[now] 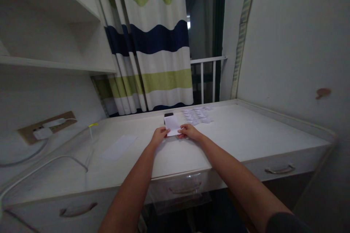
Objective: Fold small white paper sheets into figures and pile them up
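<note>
My left hand (159,135) and right hand (190,132) are close together, with the fingers of each lightly closed in a pinch on opposite edges of a small white sheet of paper (172,125). The sheet tilts up between my hands, over the white desktop (246,127); I cannot tell whether its lower edge touches the surface. Just behind it lies a black smartphone (168,115), partly hidden by the sheet. To the right of that, near my right hand, is a cluster of small paper pieces (197,115). A larger white sheet (119,147) lies flat on the desktop to my left, well apart from my hands. Beyond the desk hangs a striped curtain (155,43), green, white and navy.
</note>
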`<state>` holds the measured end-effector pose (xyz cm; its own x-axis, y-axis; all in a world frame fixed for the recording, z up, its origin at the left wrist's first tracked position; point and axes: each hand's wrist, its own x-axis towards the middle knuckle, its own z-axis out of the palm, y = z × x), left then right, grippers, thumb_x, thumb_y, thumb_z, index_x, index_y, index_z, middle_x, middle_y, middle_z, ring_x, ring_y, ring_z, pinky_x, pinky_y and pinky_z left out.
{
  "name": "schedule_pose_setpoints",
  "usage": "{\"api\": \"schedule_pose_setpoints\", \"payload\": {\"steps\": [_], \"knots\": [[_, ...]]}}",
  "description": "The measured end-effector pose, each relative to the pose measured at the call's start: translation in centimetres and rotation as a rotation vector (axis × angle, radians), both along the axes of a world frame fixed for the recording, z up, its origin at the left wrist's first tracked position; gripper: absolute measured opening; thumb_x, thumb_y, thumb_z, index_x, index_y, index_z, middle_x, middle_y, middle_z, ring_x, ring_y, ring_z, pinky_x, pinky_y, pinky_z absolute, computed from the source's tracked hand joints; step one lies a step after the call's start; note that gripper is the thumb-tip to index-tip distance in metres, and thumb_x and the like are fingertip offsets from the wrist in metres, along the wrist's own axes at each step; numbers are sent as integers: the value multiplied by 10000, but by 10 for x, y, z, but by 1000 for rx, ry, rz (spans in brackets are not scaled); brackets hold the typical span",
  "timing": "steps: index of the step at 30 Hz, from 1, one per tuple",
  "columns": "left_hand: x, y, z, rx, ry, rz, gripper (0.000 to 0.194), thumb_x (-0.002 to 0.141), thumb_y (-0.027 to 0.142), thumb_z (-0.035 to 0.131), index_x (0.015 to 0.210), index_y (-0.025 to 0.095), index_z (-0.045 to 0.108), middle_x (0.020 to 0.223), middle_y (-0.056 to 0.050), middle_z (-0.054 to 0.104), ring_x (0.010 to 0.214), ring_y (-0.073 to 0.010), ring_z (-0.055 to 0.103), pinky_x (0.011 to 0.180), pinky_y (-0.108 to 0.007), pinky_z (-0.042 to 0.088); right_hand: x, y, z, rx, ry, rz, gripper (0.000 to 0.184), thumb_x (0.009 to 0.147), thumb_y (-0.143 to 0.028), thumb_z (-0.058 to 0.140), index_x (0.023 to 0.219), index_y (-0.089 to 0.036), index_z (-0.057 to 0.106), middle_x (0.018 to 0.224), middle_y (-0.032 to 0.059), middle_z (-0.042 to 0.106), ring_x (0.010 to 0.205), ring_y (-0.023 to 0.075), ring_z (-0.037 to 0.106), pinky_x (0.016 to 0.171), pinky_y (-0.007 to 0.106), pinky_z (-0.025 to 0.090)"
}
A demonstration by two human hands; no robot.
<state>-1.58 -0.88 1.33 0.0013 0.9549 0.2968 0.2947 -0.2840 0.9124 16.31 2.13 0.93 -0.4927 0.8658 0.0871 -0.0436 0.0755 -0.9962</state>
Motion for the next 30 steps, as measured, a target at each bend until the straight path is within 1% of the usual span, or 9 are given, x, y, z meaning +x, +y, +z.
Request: {"api": "schedule_pose_setpoints", "payload": {"steps": [10,12,15,17,22,25,30], "knots": [[1,-3,3,-4,-13,-2,341,536,468,615,504,146,509,447,34,446,452,-90,403,465,-222,302,0,1,-1,3,3,-1,161,656,-180,640,690,-139,488,519,17,618,445,99,579,429,166,452],[1,-3,3,-18,-22,-15,344,525,469,623,513,142,517,448,35,450,449,-87,403,464,-222,313,-1,1,-1,13,-6,-10,163,657,-214,639,665,-136,497,525,5,603,447,92,574,429,163,445],[2,-2,2,-51,-40,-41,349,503,464,642,537,133,535,462,36,463,452,-84,409,470,-222,336,-1,1,0,61,-10,-53,182,660,-262,626,605,-133,510,478,-32,534,415,71,526,430,169,433],[2,-2,1,-76,-56,-57,350,496,456,652,565,127,553,487,30,486,471,-87,428,488,-226,359,0,0,2,104,-5,-91,201,649,-282,626,575,-133,513,453,-44,496,404,64,488,434,178,423],[1,1,-3,-103,-67,-80,345,506,434,657,613,117,574,530,15,519,502,-96,457,508,-231,375,1,0,6,183,-21,-134,227,615,-304,633,528,-136,508,444,-37,485,422,70,462,451,192,391],[1,2,-4,-103,-60,-78,346,508,430,655,618,112,574,525,13,520,495,-94,450,503,-231,369,1,2,4,178,-24,-153,238,593,-318,641,522,-140,500,430,-41,473,416,71,455,449,195,376],[3,-4,2,-90,-16,-94,335,517,433,647,561,113,555,467,34,473,452,-79,410,479,-223,345,1,2,3,160,27,-108,284,545,-372,665,527,-137,505,447,-38,482,430,74,460,455,204,381]]}}
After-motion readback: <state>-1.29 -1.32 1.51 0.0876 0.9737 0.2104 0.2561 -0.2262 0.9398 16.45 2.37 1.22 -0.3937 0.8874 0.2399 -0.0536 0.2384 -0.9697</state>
